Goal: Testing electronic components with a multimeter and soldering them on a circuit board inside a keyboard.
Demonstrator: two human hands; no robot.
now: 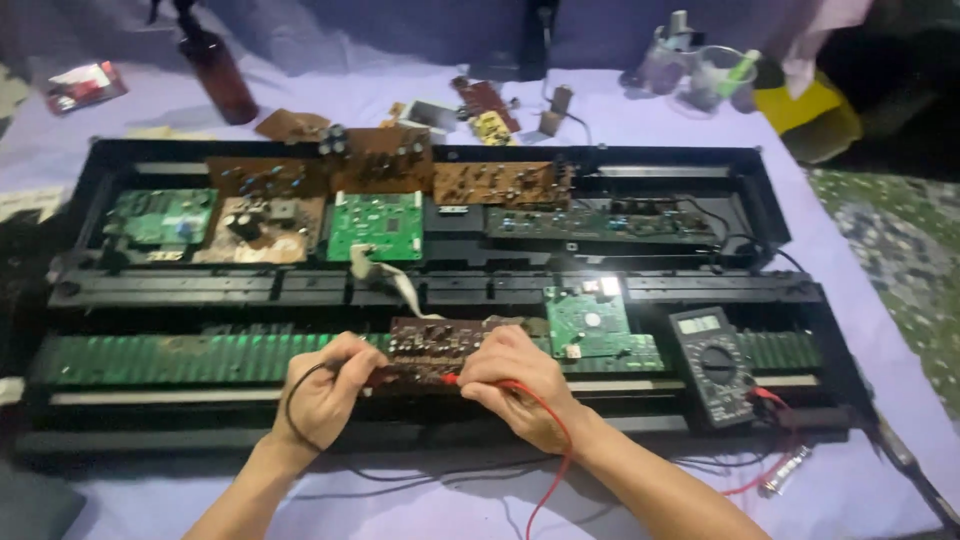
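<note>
While a purple cloth (620,130) is spread beneath it, an opened black keyboard chassis (760,170) is seen filling the middle, circuit boards seated along its far edge. A black multimeter (712,366) is laid near its near right corner. A brown circuit board (432,345) is propped at the near edge, middle. The left hand (325,390) is clenched on a black probe lead (292,410); the right hand (515,385) is pinched on a red probe (452,379), touching that board.
</note>
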